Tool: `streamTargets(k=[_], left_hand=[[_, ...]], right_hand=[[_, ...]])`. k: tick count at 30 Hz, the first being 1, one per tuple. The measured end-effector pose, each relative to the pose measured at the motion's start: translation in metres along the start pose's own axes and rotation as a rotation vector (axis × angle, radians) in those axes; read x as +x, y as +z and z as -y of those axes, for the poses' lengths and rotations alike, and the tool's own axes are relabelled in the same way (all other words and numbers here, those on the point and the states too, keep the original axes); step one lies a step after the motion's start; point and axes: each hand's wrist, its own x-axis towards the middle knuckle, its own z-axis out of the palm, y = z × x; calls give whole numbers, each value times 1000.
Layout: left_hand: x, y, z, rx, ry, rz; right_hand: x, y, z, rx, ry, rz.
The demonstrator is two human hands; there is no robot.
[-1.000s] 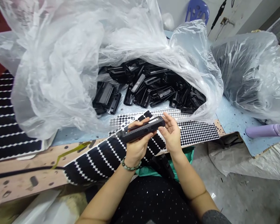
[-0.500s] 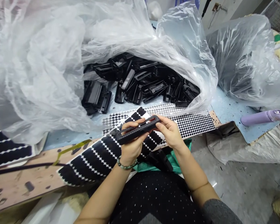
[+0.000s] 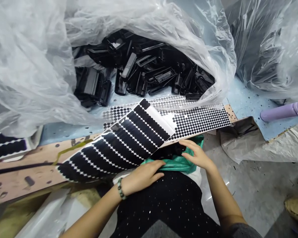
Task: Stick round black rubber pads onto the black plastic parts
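**Item:** left hand (image 3: 141,178). Open, palm down, fingers nearly straight, resting on the near edge of a green sheet (image 3: 172,163). Holds nothing. A beaded bracelet (image 3: 119,188) sits at the wrist.

**Item:** right hand (image 3: 196,153). Half open, fingers lightly curled, tips on the upper fold of the sheet, just beside a dark piece (image 3: 167,152). Whether it has hold of anything cannot be told.

**Item:** dark piece. Lies in the green fold above the person's lap (image 3: 169,201), between the hands, partly hidden under a sticker sheet (image 3: 124,142). Exact shape unclear. Judged to be stiff, light moulded plastic, like the black parts (image 3: 139,72) heaped in a clear plastic bag (image 3: 27,66) on the bench (image 3: 245,96). Best taken by its long sides, with the fingers wrapped around it. Its smooth surface may slip a little. The green sheet looks soft and is likely to shift beneath it.

**Surroundings:** a second sheet of black dots (image 3: 198,120) lies just beyond the first, and a further bag (image 3: 268,43) stands at the right. A lilac bottle (image 3: 283,112) lies on the bench, near its right edge.
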Motion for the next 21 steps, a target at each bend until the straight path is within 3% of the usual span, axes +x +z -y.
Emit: streamTargets(k=[2,4,7,10,13,16,21], left_hand=[[4,-1,1,-17,22,-21],[14,-17,0,-32,26,-132],[48,-59,3,30,11,-474],[104,-103,11,150,-87,-786],[165,-131,18,279,-165,-735],[206,-140,21,364,-232,-704],[215,-155,24,464,-299,-664]], right_hand=[[-6,7,-11,-20,26,-49],[-9,10,-20,-7,45,-87],[-4,10,-24,49,31,-131],[13,10,-12,86,-29,-186],[32,13,7,85,-86,-230],[47,16,19,77,-120,-236],[79,7,15,-27,-92,-290]])
